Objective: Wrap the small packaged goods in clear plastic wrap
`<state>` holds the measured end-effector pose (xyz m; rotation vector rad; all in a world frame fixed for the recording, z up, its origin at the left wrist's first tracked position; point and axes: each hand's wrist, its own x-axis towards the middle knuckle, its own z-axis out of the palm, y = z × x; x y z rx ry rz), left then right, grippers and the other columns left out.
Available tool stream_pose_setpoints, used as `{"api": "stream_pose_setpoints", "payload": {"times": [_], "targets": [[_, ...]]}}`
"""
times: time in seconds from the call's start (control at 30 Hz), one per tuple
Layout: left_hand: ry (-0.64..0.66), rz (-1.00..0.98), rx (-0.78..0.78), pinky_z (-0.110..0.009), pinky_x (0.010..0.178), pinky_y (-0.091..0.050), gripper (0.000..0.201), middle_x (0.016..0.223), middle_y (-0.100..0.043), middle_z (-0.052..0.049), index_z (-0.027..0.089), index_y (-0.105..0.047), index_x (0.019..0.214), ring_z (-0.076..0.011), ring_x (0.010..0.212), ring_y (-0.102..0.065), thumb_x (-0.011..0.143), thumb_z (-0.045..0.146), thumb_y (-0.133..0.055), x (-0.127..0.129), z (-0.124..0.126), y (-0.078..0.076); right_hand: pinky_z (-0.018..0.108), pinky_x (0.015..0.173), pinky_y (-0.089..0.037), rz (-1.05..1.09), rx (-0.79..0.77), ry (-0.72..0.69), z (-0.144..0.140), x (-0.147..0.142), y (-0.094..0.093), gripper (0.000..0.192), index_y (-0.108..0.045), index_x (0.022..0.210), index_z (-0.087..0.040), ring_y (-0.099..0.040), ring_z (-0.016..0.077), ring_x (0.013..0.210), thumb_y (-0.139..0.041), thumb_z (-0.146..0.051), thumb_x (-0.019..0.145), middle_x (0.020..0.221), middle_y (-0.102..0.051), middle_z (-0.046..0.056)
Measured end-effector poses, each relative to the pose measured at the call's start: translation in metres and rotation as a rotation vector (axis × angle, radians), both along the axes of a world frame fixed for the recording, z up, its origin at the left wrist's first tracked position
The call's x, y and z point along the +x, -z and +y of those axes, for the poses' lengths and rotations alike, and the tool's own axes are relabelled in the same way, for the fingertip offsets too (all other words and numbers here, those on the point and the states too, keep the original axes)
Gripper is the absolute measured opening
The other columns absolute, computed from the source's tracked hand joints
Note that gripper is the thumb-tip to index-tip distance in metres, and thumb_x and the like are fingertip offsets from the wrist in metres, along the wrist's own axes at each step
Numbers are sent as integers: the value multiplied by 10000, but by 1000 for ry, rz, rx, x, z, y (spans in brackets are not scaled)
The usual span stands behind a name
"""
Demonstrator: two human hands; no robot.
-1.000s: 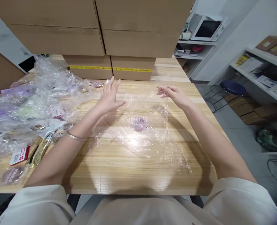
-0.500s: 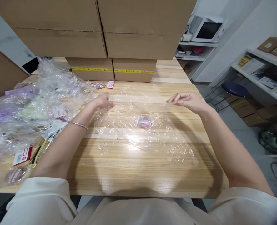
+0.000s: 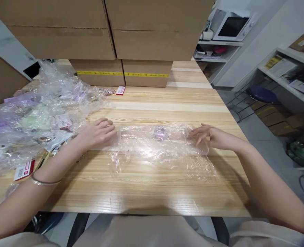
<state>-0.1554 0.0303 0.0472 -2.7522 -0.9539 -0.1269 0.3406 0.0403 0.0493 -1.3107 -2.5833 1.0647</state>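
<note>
A sheet of clear plastic film (image 3: pixel 141 147) lies on the wooden table, its far part folded over toward me. Under or within the fold sits a small round purple packet (image 3: pixel 161 133), blurred by the film. My left hand (image 3: pixel 102 133) is palm down at the film's left end, fingers loosely bent, their tips smeared by motion. At the right end, my right hand (image 3: pixel 203 134) rests on the film with its fingers stretched and apart. Neither hand grips anything that I can make out.
To the left spreads a heap of clear-wrapped packets (image 3: pixel 38 109). A red and white card (image 3: pixel 120 90) lies near the taped cardboard boxes (image 3: pixel 147 73) at the back; another card (image 3: pixel 24 170) is at the front left. Shelves and a blue stool (image 3: pixel 264 95) stand right of the table.
Both hands have come nearer to me from the film's far side, my left also leftward. The film's far part now lies folded toward me over the purple packet.
</note>
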Motion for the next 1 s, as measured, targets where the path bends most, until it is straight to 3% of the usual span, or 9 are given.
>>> {"api": "stream_pose_setpoints", "payload": {"times": [0.07, 0.2, 0.37, 0.43, 0.5, 0.57, 0.67, 0.83, 1.0], "targets": [[8, 40, -30, -406, 1007, -463, 128, 993, -709, -57, 263, -656, 914, -231, 1066, -629, 874, 194, -556, -10, -12, 1, 657, 1199, -60, -61, 29, -9, -5, 2, -1, 256, -805, 796, -334, -551, 314, 1287, -583, -224, 735, 1224, -709, -6], [31, -90, 28, -500, 918, -510, 98, 1081, -672, -94, 271, -641, 823, -310, 1079, -611, 805, 341, -575, -13, -32, -19, 578, 1085, -405, -17, 41, 47, -9, 0, -23, 318, -804, 916, -322, -613, 307, 1200, -491, -318, 863, 1234, -708, 28], [-53, -576, 107, -438, 942, -530, 106, 1144, -656, -80, 249, -594, 837, -254, 1125, -622, 879, 232, -499, 71, -53, -44, 528, 997, -477, 84, 409, 164, -5, -57, -29, 394, -757, 1037, -247, -645, 307, 1076, -395, -390, 976, 1085, -724, 104], [-112, -510, -179, -379, 1011, -513, 266, 1218, -658, -106, 207, -608, 1084, -215, 1188, -609, 983, 252, -367, 117, -53, -30, 541, 1074, -423, 86, 473, 111, -2, -91, -11, 429, -643, 1291, -230, -575, 312, 1231, -394, -409, 991, 1294, -653, 116], [-127, -339, -345, -444, 1160, -382, 434, 1442, -525, -188, 108, -511, 1334, -291, 1412, -425, 1007, 358, -371, 150, -49, -2, 546, 1169, -314, 67, 464, 34, 2, -116, 12, 563, -467, 1471, -204, -424, 318, 1406, -461, -456, 967, 1493, -500, 129], [-201, -245, -408, -526, 1223, -235, 575, 1583, -323, -230, 55, -336, 1491, -343, 1506, -226, 1014, 375, -362, 164, -45, 28, 558, 1192, -266, 32, 411, -13, 5, -125, 31, 791, -326, 1548, -170, -328, 342, 1464, -588, -510, 884, 1567, -392, 159], [-295, -245, -391, -559, 1232, -152, 677, 1629, -174, -244, 57, -209, 1556, -346, 1531, -74, 1019, 444, -351, 159, -43, 59, 537, 1129, -367, 22, 357, -4, 9, -119, 45, 956, -233, 1580, -148, -398, 363, 1417, -682, -438, 787, 1552, -401, 194], [-340, -295, -319, -602, 1223, -103, 739, 1639, -146, -223, 119, -171, 1581, -343, 1533, -21, 1001, 535, -363, 145, -50, 65, 507, 990, -480, 43, 409, 48, 8, -108, 45, 903, -213, 1589, -186, -568, 353, 1235, -630, -285, 794, 1364, -596, 168], [-382, -279, -370, -659, 1199, -84, 701, 1641, -182, -198, 165, -205, 1579, -363, 1532, -67, 1008, 555, -317, 139, -51, 61, 515, 1001, -474, 119, 289, 224, 17, -103, 43, 851, -365, 1519, -207, -572, 348, 1212, -717, -441, 780, 1353, -598, 160]]}}
